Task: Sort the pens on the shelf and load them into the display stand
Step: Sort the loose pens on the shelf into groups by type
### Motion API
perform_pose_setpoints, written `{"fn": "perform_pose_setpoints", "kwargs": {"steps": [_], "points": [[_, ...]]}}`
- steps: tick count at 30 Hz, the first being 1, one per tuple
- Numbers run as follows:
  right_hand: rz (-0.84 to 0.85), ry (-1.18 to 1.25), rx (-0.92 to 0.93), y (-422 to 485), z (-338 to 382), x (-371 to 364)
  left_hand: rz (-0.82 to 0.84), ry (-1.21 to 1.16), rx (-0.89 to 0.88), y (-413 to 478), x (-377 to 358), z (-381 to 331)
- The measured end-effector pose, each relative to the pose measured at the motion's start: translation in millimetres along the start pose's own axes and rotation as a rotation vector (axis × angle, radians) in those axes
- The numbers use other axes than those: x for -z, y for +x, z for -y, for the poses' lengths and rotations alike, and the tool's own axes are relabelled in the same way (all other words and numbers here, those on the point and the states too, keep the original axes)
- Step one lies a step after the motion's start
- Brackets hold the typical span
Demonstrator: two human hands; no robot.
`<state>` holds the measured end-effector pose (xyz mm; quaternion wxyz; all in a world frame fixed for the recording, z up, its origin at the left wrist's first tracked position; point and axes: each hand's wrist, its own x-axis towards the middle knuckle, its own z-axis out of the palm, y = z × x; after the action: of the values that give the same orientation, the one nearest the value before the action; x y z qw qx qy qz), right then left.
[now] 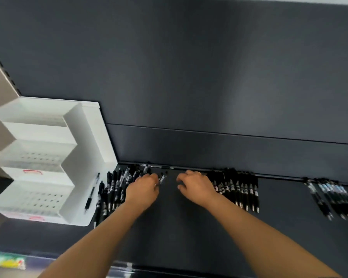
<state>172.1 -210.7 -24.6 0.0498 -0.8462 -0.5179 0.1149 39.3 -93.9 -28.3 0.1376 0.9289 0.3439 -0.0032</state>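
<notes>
Hands sit side by side near the back of the shelf (189,227). The left hand (143,188) appears to pinch one pen (162,178) at its fingertips; the right hand (196,187) rests with loosely curled fingers and holds nothing visible. Pen axes run front to back. The display stand (38,157) stands left, beyond the left pile (113,187), so the left hand is nearer for loading.

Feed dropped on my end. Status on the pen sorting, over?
Left hand pinching a pen at left pile. Right hand open, beside middle row. Stand shows no pens loaded; no obstruction seen.
</notes>
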Motion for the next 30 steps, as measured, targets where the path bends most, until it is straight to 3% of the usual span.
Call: {"fn": "perform_pose_setpoints", "kwargs": {"steps": [6,12,30], "points": [[0.178,0.088,0.062,34.3,21.1,-12.9,-0.004,-0.042,0.077,2.9,0.1,31.7],[0.245,0.131,0.147,58.5,41.2,-30.9,0.023,-0.003,0.091,5.8,-2.0,46.7],[0.040,0.283,0.007,54.8,-13.5,-44.9,0.129,0.277,-0.163,21.8,-20.9,9.7]]}}
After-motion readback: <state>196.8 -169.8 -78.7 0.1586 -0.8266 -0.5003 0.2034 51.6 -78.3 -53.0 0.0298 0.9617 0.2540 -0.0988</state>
